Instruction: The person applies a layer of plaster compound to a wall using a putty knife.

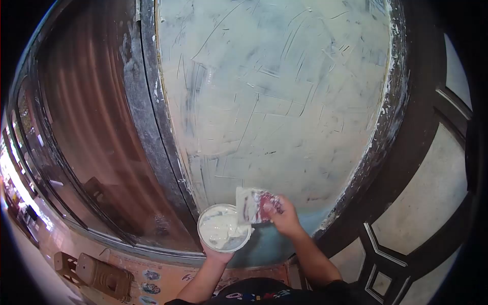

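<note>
My left hand [219, 255] holds a round plastic tub [202, 238] from below, its fingers mostly hidden under it. Thick white putty [217, 230] lies inside, heaped unevenly and smeared on the walls. My right hand [286, 217] is closed round the reddish end of a wide putty knife [248, 206]. White paste coats the blade, whose lower corner overlaps the tub's right rim in this view. Behind both hands stands a tall panel [274, 122] covered in a pale, streaky skim coat with ridges and darker patches.
A dark frame [162, 127] with white smears borders the panel at left, beside a glass pane with a brown curtain [91, 117]. At right stands a dark door with pale insets [422, 193]. A brown plastic stool [104, 274] sits on the floor at lower left.
</note>
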A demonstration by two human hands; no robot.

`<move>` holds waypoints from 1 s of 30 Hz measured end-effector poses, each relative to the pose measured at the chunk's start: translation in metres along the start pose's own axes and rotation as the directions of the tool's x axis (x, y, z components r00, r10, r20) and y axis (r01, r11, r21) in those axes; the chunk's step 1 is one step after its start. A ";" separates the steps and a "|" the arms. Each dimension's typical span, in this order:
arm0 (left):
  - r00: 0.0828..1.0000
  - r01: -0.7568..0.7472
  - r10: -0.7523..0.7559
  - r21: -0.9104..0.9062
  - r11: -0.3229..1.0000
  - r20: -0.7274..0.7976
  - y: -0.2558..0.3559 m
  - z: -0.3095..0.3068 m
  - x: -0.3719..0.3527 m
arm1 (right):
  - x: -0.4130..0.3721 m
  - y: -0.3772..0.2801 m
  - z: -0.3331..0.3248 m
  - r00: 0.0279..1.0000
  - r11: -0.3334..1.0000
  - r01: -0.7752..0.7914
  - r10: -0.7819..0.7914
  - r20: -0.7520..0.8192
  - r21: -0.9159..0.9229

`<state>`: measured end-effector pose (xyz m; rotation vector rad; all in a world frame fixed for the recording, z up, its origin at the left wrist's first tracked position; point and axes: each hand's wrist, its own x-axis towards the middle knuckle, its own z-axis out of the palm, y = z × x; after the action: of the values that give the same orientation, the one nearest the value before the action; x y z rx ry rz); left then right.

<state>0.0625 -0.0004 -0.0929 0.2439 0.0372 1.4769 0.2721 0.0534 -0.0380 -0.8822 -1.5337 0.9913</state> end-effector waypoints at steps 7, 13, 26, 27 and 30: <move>0.990 0.140 -0.139 -0.037 0.989 0.026 -0.009 -0.004 0.004 | 0.059 -0.039 -0.057 0.841 0.928 0.094 -0.269 -0.470 -0.362; 0.983 0.173 -0.170 -0.044 0.984 0.067 -0.014 -0.019 -0.005 | 0.043 -0.030 -0.071 0.630 0.897 0.405 -0.416 -0.656 -0.179; 0.975 0.205 -0.203 0.018 0.979 -0.091 -0.032 -0.022 -0.020 | 0.034 -0.025 -0.105 0.673 0.930 0.365 -0.294 -0.678 -0.042; 0.973 0.212 -0.210 0.016 0.977 -0.094 -0.036 -0.022 -0.022 | 0.035 -0.024 -0.101 0.671 0.932 0.360 -0.292 -0.682 -0.046; 0.963 0.257 -0.250 0.067 0.964 -0.104 -0.049 -0.026 -0.025 | 0.039 -0.023 -0.092 0.842 0.911 0.157 -0.326 -0.430 -0.382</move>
<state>0.1033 -0.0255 -0.1300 0.2249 0.1978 1.2316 0.3555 0.0932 0.0070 -1.0442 -1.3429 0.2816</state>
